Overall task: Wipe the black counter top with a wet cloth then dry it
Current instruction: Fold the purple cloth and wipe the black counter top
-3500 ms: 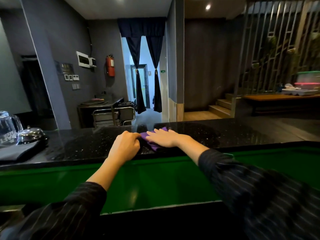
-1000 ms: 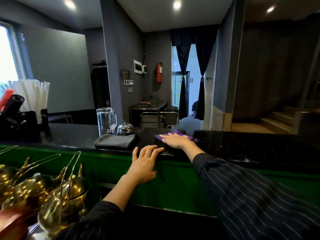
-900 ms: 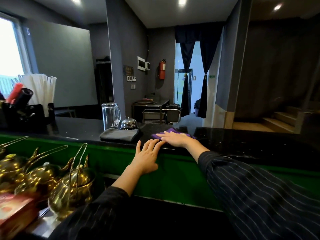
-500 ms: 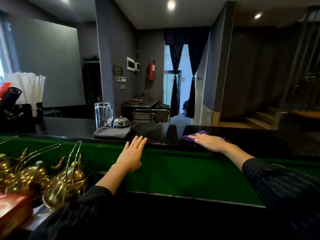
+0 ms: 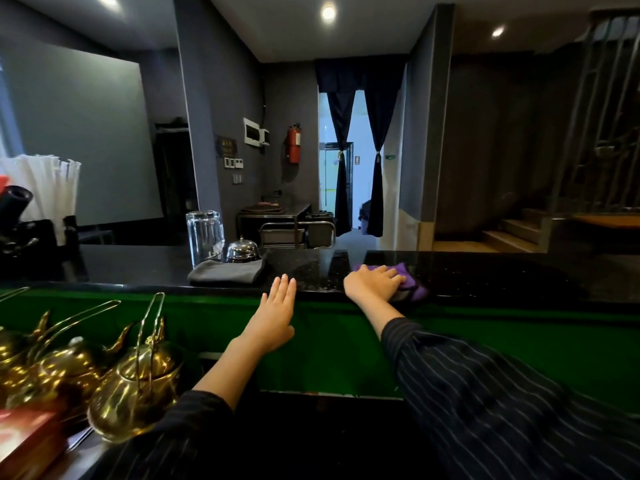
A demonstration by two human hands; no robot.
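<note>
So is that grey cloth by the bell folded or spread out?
Folded: the grey cloth lies as a neat thick rectangle before the bell.

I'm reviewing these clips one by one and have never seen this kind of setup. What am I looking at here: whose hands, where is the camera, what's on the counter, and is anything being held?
No machine here: a person in dark striped sleeves wears one wide-angle camera on the head, so you look forward and down along both arms. The right hand presses flat on a purple cloth, on the glossy black counter top. The left hand is open and empty, its fingertips at the counter's near edge. Further left on the counter lie a folded grey cloth, a clear glass jug and a silver domed bell. Shiny brass teapots sit on a lower level at the left.
</note>
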